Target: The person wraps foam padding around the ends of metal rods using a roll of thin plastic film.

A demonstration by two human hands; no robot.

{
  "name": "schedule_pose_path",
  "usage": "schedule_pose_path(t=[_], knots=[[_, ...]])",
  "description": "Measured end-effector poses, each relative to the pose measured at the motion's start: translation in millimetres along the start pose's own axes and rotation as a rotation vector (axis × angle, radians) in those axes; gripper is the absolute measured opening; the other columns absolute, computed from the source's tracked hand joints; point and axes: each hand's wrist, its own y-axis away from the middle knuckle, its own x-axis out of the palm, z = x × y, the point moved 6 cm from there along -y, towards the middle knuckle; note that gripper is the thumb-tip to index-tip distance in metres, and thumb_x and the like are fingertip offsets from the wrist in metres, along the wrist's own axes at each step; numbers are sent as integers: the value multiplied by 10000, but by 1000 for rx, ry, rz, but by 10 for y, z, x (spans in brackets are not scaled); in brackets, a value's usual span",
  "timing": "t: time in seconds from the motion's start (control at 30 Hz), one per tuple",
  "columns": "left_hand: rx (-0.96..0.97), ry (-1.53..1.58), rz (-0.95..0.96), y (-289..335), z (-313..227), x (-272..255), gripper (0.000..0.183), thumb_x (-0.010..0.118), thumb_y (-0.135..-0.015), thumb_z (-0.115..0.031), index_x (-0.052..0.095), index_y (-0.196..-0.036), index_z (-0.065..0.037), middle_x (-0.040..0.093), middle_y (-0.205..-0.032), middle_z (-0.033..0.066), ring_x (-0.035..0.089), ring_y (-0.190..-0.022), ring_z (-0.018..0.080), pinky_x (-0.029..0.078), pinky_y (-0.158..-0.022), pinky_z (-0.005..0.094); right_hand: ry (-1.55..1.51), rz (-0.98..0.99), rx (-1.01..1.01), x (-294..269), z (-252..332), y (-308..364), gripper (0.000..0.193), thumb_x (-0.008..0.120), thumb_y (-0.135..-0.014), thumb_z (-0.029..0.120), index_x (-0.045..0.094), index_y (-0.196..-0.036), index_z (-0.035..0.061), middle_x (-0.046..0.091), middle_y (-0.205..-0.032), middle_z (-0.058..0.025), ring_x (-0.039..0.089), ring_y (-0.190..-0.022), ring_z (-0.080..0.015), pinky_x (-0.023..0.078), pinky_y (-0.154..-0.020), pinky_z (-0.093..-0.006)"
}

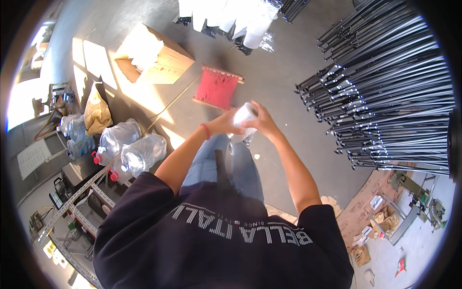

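Note:
In front of my body, both hands are around a white roll of plastic film (246, 113). My left hand (224, 123) grips it from the left side, a red band on that wrist. My right hand (263, 121) closes on it from the right, near the end where the core opening shows. A crumpled clear piece of the film hangs below the roll, over my legs. Just beyond my hands stands a low red fabric-topped stool (216, 88) with wooden rails.
An open cardboard box (171, 63) stands far left. Large clear water bottles (144, 153) and a brown paper bag (97, 114) are at left, near a metal rack (85, 215). Many long black rods (385, 106) lie at right. White-wrapped bundles (226, 18) lie at the far side.

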Motion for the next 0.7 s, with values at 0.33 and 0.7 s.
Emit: schedule_pose_path(t=[0.33,0.7], knots=[[-332,-68,-116,-797,3389,-962,383,450,-883,-276,432,-1167,-20,516,-1114,126,477,-1050,210,375,-861,299,-1031,-102,643,1404,-2164,-885,569,656,-685,309,425,-1149,73,523,-1085,-101,520,-989,-245,426,-818,-441],[-823,-40,-401,-1184,5246,-2365,638,558,-778,-221,224,-1319,-167,310,-1309,171,362,-1161,340,344,-897,494,-862,-745,558,1883,-4075,-1991,777,614,-596,561,368,-1204,144,490,-1153,-24,454,-1029,-198,176,-885,-483]])
